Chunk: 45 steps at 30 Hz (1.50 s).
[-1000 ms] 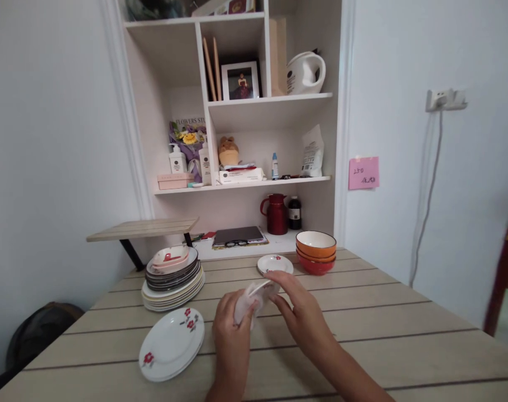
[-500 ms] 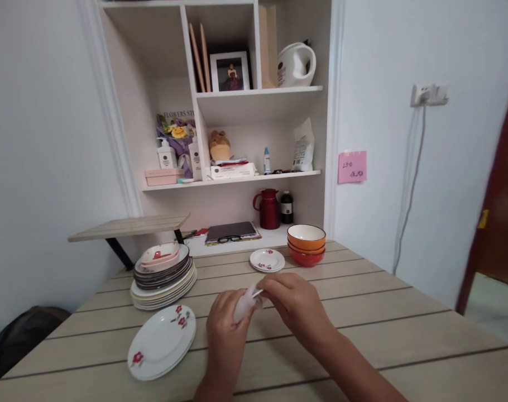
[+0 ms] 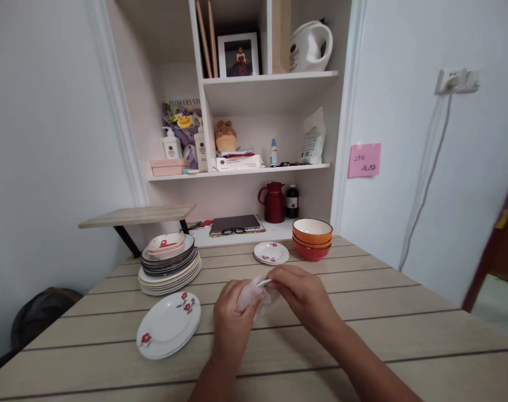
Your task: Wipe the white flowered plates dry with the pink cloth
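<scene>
My left hand (image 3: 232, 318) is closed around a thin white tissue (image 3: 247, 296), bunched up above the middle of the table. A slim white piece (image 3: 264, 282) pokes out of the tissue; most of it is wrapped, so its kind cannot be made out. The fingertips of my right hand (image 3: 302, 291) pinch that piece at its right end, and loose tissue hangs below. Left of my hands lie white plates with red flowers (image 3: 166, 329), one on another. Beyond my hands are small flowered plates (image 3: 271, 253) and a stack of orange and red bowls (image 3: 312, 243).
A tall stack of plates (image 3: 170, 274), topped by small pink-rimmed dishes (image 3: 165, 243), stands at the left on the plank table (image 3: 321, 363). A low wooden stand (image 3: 137, 215) is behind it. The shelf at the back holds a red jug (image 3: 274, 203) and a dark laptop (image 3: 236, 223).
The camera view has shifted slightly, moving the scene. Both hands stay together on the wrapped piece, and more loose tissue shows beneath my right fingers.
</scene>
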Tool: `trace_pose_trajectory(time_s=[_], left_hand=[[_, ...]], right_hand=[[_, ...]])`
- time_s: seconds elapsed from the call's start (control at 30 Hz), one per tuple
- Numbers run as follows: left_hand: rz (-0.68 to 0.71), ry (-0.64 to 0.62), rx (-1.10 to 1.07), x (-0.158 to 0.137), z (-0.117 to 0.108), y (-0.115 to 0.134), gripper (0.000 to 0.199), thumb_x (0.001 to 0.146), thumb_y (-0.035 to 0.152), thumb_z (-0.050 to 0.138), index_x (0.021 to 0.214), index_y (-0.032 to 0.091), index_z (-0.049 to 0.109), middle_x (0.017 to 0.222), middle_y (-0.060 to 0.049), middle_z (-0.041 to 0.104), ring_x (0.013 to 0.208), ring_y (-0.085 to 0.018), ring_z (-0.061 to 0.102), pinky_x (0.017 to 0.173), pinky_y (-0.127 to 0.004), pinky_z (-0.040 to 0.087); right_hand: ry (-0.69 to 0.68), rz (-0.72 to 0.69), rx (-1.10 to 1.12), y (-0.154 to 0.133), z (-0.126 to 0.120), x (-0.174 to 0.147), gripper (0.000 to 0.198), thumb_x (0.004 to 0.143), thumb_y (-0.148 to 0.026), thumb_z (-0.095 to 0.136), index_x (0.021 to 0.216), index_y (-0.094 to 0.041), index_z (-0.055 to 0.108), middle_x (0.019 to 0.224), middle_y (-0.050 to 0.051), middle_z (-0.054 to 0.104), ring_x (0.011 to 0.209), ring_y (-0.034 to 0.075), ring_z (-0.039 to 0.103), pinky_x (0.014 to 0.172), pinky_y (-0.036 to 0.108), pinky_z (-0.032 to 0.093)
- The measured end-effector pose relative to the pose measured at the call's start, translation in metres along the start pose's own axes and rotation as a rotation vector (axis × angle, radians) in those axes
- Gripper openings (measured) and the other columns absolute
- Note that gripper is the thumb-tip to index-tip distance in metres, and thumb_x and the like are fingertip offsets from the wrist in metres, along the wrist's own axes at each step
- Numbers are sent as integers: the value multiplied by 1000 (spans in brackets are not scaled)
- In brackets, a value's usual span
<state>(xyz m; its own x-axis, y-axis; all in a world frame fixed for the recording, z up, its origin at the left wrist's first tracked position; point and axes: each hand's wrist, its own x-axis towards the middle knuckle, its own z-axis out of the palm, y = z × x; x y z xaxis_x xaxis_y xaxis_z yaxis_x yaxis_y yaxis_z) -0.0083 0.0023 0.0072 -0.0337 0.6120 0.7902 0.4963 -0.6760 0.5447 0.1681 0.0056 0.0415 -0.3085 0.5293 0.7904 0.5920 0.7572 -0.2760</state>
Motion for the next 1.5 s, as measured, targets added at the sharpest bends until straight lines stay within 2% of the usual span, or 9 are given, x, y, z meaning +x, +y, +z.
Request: trace_pose_trajectory(time_s=[0.23,0.5,0.73,0.87,1.03,1.17,1.23,1.37,1.5], left_hand=[[-321,-93,-217,5,3,-4,20,73,30,71,88,17,72,79,-5,73,72,-20,66,65,-26,52],[-576,-42,-455,9,0,0,31,68,37,74,86,12,72,72,-4,70,64,-17,62,59,-23,50],[-690,59,-623,10,3,2,42,61,40,79,89,10,72,73,-5,70,62,-16,62,57,-23,51],[-717,101,-600,9,4,0,40,61,40,78,88,11,72,71,-4,70,61,-16,62,56,-23,50],[-589,139,-411,5,4,-2,27,70,37,72,83,13,73,70,-2,71,63,-17,63,56,-24,50],[-262,140,-163,3,3,-5,17,74,31,70,85,18,73,81,-5,72,76,-21,66,71,-31,53],[-110,147,-50,2,2,-6,15,76,28,69,89,19,72,84,-6,72,79,-22,66,75,-33,53],[119,116,113,1,-1,-9,16,82,19,62,95,21,70,86,-7,71,81,-23,65,75,-36,53],[202,45,166,0,-2,-9,23,81,10,57,98,22,68,88,-8,71,81,-24,64,73,-37,53]], right_hand=[[-60,201,196,7,10,-2,21,91,-29,50,87,-22,70,75,2,70,68,18,63,63,26,46],[23,475,504,6,13,-2,22,85,-37,57,81,-19,70,66,0,64,63,17,59,61,26,45],[178,625,717,8,21,-3,27,77,-43,65,80,-17,69,72,2,65,66,17,55,59,25,42],[185,669,751,5,27,-5,29,79,-44,64,82,-16,68,67,1,61,62,15,52,56,24,40],[95,546,548,7,26,-4,23,84,-39,57,88,-18,66,73,2,64,67,18,58,59,27,46],[56,348,260,7,27,-6,37,84,-27,57,121,-25,57,104,5,69,87,22,65,75,33,51],[34,252,145,6,28,-7,42,84,-22,55,126,-28,53,117,6,65,97,22,64,80,34,51],[19,151,-21,5,25,-7,29,88,-16,51,113,-26,60,113,6,68,99,23,64,83,35,49],[-5,78,-124,2,18,-2,21,88,-13,51,100,-25,65,102,6,71,93,23,64,81,34,47]])
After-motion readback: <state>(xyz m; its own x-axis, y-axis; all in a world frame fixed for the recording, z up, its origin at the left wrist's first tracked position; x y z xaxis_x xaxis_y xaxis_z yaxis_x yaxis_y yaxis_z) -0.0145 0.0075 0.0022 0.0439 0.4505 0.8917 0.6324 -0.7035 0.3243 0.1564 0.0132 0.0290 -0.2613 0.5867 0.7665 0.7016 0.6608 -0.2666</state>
